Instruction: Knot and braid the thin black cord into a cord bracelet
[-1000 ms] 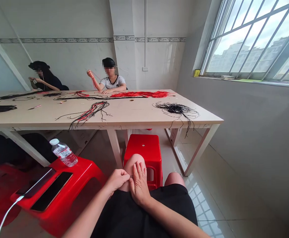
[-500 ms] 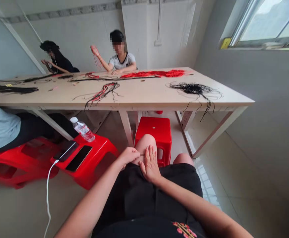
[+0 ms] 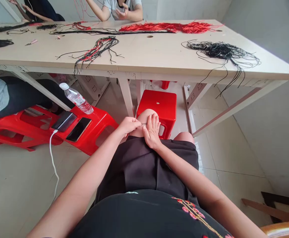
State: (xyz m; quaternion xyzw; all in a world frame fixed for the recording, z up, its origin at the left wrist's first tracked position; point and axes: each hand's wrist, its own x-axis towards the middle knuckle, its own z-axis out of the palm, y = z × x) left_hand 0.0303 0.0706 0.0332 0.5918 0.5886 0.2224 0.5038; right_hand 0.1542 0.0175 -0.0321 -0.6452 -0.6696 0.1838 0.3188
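Two hands meet at my knee point(image 3: 146, 115): the left hand point(image 3: 128, 126) has its fingers curled, apparently pinching a thin dark cord point(image 3: 143, 124), which runs across the kneecap to the right hand point(image 3: 151, 129), whose fingers lie open and splayed. Since the last frame, my view has tipped down while both hands have stayed at the knee, so the cord is still held there, not on the table. Just beyond stands a red stool point(image 3: 156, 102), a phone point(image 3: 78, 129) lies on a left stool point(image 3: 104, 120), and black-and-red cords point(image 3: 94, 49) lie on the far table point(image 3: 139, 49).
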